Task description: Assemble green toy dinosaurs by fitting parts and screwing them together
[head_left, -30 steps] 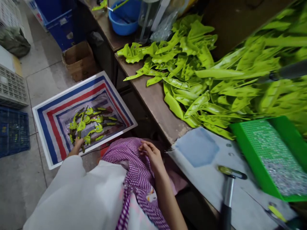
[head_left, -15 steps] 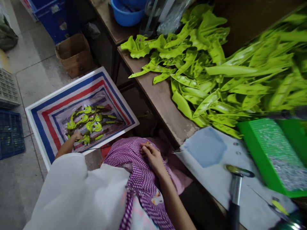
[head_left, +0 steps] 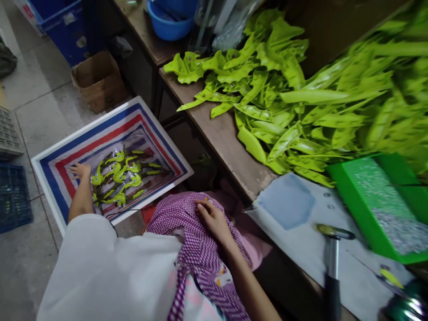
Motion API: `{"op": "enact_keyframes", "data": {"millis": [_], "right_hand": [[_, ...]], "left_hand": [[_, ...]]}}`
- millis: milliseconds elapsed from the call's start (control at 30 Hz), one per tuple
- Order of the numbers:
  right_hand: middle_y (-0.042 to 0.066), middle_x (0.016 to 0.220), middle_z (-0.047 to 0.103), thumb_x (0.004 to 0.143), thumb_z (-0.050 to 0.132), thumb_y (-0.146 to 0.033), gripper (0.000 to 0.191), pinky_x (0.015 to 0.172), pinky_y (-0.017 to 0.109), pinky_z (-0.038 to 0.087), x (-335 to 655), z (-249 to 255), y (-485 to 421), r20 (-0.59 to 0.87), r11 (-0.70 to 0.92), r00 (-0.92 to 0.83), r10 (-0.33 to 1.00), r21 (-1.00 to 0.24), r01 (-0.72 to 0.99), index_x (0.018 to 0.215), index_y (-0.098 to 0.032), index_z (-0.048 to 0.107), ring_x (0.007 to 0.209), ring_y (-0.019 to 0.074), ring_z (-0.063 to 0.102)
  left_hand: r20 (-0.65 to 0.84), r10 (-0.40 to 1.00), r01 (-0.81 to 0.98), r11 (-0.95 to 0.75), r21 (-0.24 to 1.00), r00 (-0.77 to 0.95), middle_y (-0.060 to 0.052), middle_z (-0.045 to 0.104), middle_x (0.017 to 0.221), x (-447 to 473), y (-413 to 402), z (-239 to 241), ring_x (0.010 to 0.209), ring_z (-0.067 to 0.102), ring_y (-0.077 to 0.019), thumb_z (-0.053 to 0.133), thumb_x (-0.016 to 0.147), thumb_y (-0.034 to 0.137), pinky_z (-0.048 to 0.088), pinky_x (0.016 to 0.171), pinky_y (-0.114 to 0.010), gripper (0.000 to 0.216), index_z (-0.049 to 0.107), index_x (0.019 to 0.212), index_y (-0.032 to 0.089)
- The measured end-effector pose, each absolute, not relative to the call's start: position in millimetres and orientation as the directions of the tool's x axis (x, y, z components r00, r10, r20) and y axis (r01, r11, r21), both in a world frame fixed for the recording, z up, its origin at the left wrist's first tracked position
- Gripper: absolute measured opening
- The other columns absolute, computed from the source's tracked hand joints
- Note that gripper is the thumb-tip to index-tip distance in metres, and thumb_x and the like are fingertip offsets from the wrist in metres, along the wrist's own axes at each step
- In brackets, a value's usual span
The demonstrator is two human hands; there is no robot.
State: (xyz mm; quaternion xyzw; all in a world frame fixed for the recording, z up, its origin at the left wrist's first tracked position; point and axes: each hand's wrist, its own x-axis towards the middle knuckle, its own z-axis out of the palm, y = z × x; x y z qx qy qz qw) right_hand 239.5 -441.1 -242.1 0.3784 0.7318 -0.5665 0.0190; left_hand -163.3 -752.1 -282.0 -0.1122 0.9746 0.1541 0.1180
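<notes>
My left hand (head_left: pixel 80 170) is over the left side of a white-rimmed tray (head_left: pixel 160 120), its fingers spread and nothing in them. Beside it, in the tray, lies a bunch of yellow-green and dark brown shaped pieces (head_left: pixel 118 176) with eye-like spots. Red, white and blue stripes line the tray. My right hand (head_left: pixel 212 218) rests on the purple checked apron (head_left: pixel 170 214) over my lap, fingers loosely stretched and holding nothing that I can see.
Yellow-green cut pieces (head_left: pixel 287 107) are heaped on the wooden bench (head_left: pixel 224 147). A green box (head_left: pixel 361 196) of small shiny bits, a hammer-like tool (head_left: pixel 332 258) and a pale cloth (head_left: pixel 304 240) are nearer. A cardboard box (head_left: pixel 100 84) and blue crate (head_left: pixel 63 33) stand on the floor.
My left hand has left the pieces in the tray and moved up and left, its fingers now spread. My right hand stays on the apron. The view has shifted slightly.
</notes>
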Motion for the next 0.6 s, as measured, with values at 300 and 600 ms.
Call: {"op": "enact_keyframes", "data": {"millis": [300, 600], "right_hand": [[0.009, 0.109, 0.071, 0.092, 0.044, -0.035, 0.030, 0.092, 0.041, 0.050, 257.7, -191.1, -439.5, -0.228, 0.370, -0.773, 0.593, -0.775, 0.512, 0.106, -0.021, 0.066, 0.101, 0.0229, 0.066], [0.007, 0.098, 0.073, 0.091, 0.047, -0.033, 0.027, 0.085, 0.033, 0.052, 266.6, -157.4, -399.7, -0.049, 0.273, -0.630, 0.775, -0.873, 0.404, 0.098, -0.019, 0.069, 0.091, 0.0194, 0.069]], "left_hand": [[0.251, 0.172, 0.296, 0.715, 0.633, -0.953, -0.022, 0.033, 0.144, -123.6, -552.7, -257.0, 0.139, 0.030, -0.0287, 0.053, 0.084, 0.025, 0.025, 0.112, -0.046, 0.049, 0.043, 0.130, 0.011], [0.615, 0.663, 0.875, 0.130, 0.467, -0.427, -0.015, 0.056, 0.127, -42.9, -337.4, -135.1, 0.125, 0.048, -0.0250, 0.047, 0.089, 0.025, 0.030, 0.108, -0.043, 0.031, 0.057, 0.116, 0.017]]}}
